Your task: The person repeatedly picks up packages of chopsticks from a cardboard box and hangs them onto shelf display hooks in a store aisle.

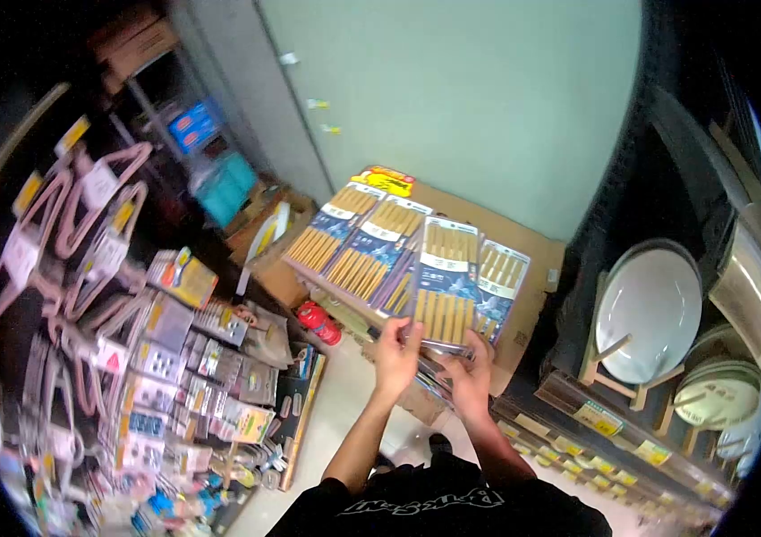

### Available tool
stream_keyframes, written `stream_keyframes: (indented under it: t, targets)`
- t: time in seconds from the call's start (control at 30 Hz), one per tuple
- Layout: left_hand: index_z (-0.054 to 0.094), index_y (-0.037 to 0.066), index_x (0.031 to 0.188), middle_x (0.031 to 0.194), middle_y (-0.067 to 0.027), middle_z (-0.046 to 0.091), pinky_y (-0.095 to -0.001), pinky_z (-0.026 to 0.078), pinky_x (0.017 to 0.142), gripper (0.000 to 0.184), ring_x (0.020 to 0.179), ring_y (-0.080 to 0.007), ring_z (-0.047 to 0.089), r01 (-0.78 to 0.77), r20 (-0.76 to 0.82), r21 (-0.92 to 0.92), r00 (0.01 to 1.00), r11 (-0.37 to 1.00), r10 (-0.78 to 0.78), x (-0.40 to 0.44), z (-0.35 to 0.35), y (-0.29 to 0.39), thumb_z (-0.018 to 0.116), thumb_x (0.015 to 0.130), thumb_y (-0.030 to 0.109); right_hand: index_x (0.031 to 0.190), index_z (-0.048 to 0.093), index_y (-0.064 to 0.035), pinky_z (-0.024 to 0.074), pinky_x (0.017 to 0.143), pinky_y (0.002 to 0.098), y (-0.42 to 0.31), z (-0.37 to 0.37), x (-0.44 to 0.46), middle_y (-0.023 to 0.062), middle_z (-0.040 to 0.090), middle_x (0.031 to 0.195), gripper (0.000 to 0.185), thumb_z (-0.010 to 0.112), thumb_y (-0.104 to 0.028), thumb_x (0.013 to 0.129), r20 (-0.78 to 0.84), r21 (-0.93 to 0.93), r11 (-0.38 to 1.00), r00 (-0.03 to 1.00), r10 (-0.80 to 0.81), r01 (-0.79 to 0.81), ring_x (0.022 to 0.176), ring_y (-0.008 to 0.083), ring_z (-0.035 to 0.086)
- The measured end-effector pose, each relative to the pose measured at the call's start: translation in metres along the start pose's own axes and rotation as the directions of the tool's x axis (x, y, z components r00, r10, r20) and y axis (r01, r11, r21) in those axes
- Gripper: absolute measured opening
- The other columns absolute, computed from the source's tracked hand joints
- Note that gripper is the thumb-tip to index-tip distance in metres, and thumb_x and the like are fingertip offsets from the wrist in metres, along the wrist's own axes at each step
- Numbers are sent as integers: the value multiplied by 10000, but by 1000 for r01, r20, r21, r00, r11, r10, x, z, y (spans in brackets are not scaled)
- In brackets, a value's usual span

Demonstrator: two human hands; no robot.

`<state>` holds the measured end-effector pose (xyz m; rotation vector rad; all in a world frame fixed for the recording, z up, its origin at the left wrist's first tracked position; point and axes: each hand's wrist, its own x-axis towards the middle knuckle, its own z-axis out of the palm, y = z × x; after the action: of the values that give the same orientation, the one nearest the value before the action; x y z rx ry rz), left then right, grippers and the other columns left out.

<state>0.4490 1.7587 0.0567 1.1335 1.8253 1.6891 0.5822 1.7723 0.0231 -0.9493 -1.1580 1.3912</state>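
A blue-and-white pack of chopsticks (446,279) is held up in front of me above the display box. My left hand (395,356) grips its lower left corner, thumb on the front and the other fingers mostly hidden behind. At the lower right corner my right hand (470,369) is closed on the same pack. Behind it, similar chopstick packs lie side by side in the cardboard display box (523,345): one at the far left (334,228), another beside it (377,249), and one to the right (499,279).
A yellow-and-red sign (385,180) stands at the box's back edge. Pink hangers (98,201) and small packaged goods (165,331) fill the left rack. On the right shelf (568,394), a large white bowl (650,309) rests on a wooden stand. A red item (318,324) sits low beside the box.
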Motion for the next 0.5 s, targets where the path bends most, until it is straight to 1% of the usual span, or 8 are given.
stream_keyframes:
  t: [0.1, 0.13, 0.2, 0.23, 0.3, 0.33, 0.43, 0.5]
  targets:
    - [614, -4, 1006, 828, -84, 650, -286, 477, 569, 252, 678, -89, 562, -24, -11, -37, 1000, 999, 23, -28, 4, 30, 661, 901, 220, 1314, 420, -48, 540, 620, 254, -26, -2, -17, 108, 442, 1243, 509, 647, -107, 863, -32, 134, 991, 999, 23, -19, 982, 183, 568]
    - [618, -4, 1003, 844, -97, 660, -287, 497, 584, 251, 715, -91, 590, -74, -32, -118, 997, 990, 71, -39, 3, 39, 668, 893, 217, 1294, 441, -72, 529, 599, 252, -30, -3, -24, 103, 482, 1185, 446, 617, -167, 895, 38, 264, 953, 989, 144, -149, 944, 150, 578]
    - [617, 0, 992, 918, -83, 682, -248, 523, 642, 166, 789, -99, 634, -145, -64, -71, 988, 987, 141, -61, -18, 52, 682, 873, 97, 1291, 430, -46, 523, 562, 264, -41, -5, -45, 107, 520, 1167, 406, 551, -204, 937, 64, 166, 960, 974, 217, -225, 963, 173, 587]
    - [632, 11, 982, 984, -139, 690, -292, 537, 642, 208, 783, -148, 670, -220, -133, -43, 968, 975, 212, -76, -40, 64, 667, 880, 189, 1290, 424, -32, 520, 543, 270, -47, -1, -59, 109, 539, 1158, 393, 519, -222, 959, 84, 109, 960, 965, 249, -257, 972, 184, 592]
    - [634, 17, 967, 1049, -156, 680, -297, 536, 673, 186, 812, -198, 683, -87, -159, -21, 984, 996, 82, -112, -82, 45, 659, 883, 181, 1286, 444, -53, 531, 688, 339, -58, 20, -90, 101, 543, 1160, 401, 470, -312, 982, 107, 198, 939, 958, 265, -282, 1071, 194, 554]
    - [634, 15, 969, 1052, -140, 679, -295, 538, 696, 177, 830, -177, 674, -116, -166, -36, 980, 993, 108, -135, -108, 46, 667, 878, 163, 1289, 456, -54, 471, 885, 390, -27, 19, -96, 95, 552, 1172, 448, 416, -388, 991, 234, 266, 940, 960, 151, -212, 1107, 218, 534]
    - [629, 14, 993, 1065, -105, 677, -294, 541, 757, 181, 880, -145, 660, -178, -190, 48, 964, 983, 184, -223, -179, 64, 686, 867, 130, 1280, 464, -44, 367, 1019, 380, 16, 52, -150, 114, 535, 1224, 491, 349, -429, 998, 544, 362, 720, 762, 352, -591, 1134, 238, 511]
    - [620, 20, 1032, 1081, -100, 673, -302, 543, 787, 215, 908, -163, 666, -178, -203, 245, 952, 953, 230, -288, -221, 76, 687, 864, 137, 1199, 500, -89, 450, 917, 364, 44, 82, -192, 75, 549, 1168, 475, 368, -487, 976, 770, 242, 655, 552, 318, -716, 1088, 208, 538]
